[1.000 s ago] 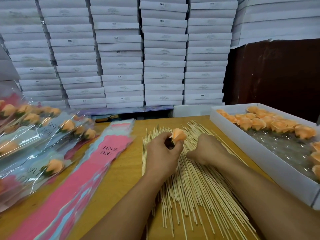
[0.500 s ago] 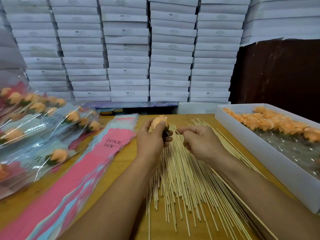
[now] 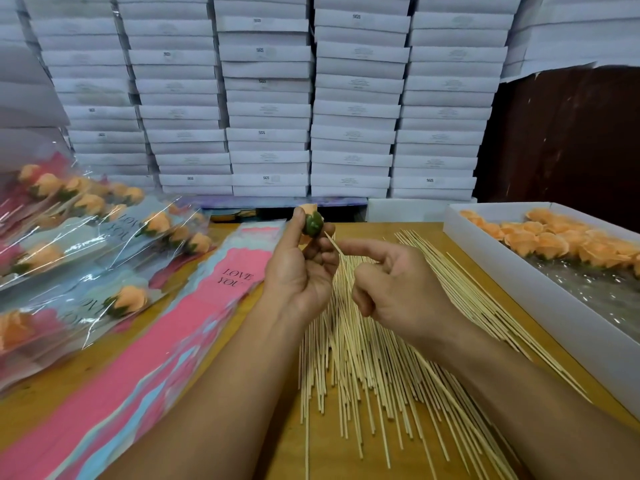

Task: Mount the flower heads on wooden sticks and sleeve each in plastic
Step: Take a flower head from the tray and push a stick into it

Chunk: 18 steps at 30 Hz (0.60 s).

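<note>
My left hand point(image 3: 300, 271) holds an orange flower head point(image 3: 311, 221) with its green base turned toward me, raised above the table. My right hand point(image 3: 398, 289) pinches one wooden stick point(image 3: 333, 244), whose tip points up at the green base, just short of it. Below both hands lies a spread pile of wooden sticks point(image 3: 363, 368) on the wooden table point(image 3: 284, 445). A stack of pink and blue "LOVE YOU" plastic sleeves point(image 3: 138, 368) runs along the left. More orange flower heads point(image 3: 554, 237) fill the white box point(image 3: 540, 299) at the right.
Finished sleeved flowers point(image 3: 86, 244) are heaped at the far left. Stacks of white flat boxes point(image 3: 270, 98) form a wall behind the table. A dark brown panel point(image 3: 571, 133) stands at the back right.
My left hand turned the flower head so its green base faces me. My right hand lifted a single stick from the pile and brought its tip up to the base.
</note>
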Motion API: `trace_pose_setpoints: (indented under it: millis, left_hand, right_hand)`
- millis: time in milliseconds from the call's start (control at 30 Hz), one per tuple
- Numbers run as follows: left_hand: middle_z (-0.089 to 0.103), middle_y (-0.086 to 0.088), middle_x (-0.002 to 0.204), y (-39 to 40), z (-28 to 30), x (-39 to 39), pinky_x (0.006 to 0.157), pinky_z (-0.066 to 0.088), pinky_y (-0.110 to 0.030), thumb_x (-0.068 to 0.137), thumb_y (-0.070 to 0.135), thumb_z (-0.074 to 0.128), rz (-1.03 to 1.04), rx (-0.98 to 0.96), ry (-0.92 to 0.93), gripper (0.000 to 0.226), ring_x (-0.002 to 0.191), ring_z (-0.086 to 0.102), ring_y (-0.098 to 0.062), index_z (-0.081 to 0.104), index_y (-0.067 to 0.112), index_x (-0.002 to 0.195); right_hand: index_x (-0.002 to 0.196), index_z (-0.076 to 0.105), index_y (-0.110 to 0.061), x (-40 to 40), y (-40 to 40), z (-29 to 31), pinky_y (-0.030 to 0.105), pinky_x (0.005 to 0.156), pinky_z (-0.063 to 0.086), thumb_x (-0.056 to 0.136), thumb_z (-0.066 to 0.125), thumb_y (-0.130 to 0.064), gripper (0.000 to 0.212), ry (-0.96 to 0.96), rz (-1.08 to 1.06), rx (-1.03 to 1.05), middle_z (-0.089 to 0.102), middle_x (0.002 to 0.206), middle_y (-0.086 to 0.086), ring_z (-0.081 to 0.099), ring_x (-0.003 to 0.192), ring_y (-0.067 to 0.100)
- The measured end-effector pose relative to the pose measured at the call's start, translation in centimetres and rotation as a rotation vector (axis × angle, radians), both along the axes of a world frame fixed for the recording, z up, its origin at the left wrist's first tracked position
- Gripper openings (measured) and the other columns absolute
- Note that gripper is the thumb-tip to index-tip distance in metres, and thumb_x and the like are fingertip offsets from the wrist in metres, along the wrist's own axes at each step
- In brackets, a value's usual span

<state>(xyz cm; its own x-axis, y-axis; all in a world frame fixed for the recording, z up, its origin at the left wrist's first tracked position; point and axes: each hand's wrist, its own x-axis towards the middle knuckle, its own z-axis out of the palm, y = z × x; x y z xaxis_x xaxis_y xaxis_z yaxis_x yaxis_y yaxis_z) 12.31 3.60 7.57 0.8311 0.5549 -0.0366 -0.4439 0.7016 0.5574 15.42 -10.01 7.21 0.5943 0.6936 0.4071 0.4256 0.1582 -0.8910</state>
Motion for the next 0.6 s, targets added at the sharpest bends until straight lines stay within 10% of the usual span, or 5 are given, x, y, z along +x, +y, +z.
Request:
trace_pose_setpoints:
  millis: [433,600]
  left_hand:
    - [0.062,-0.002,0.066,-0.4,0.34,-0.12,0.04,0.038,-0.016,0.095,0.025,0.064,-0.008,-0.008,-0.023,0.018,0.047,0.052,-0.007,0.063,0.008,0.089]
    - [0.066,-0.006,0.067,-0.47,0.27,0.03,0.064,0.039,-0.02,0.094,0.024,0.065,-0.009,0.012,-0.026,0.017,0.058,0.056,-0.009,0.065,0.008,0.091]
  right_hand:
    - [0.148,0.046,-0.039,-0.78,-0.21,0.34,0.028,0.043,0.034,0.104,0.042,-0.008,0.054,-0.05,0.058,-0.08,0.048,0.04,-0.011,0.036,0.035,0.006]
    - [0.148,0.042,-0.042,-0.85,-0.19,0.39,0.035,0.048,0.036,0.104,0.042,-0.009,0.055,-0.069,0.056,-0.107,0.049,0.04,-0.009,0.037,0.036,0.008]
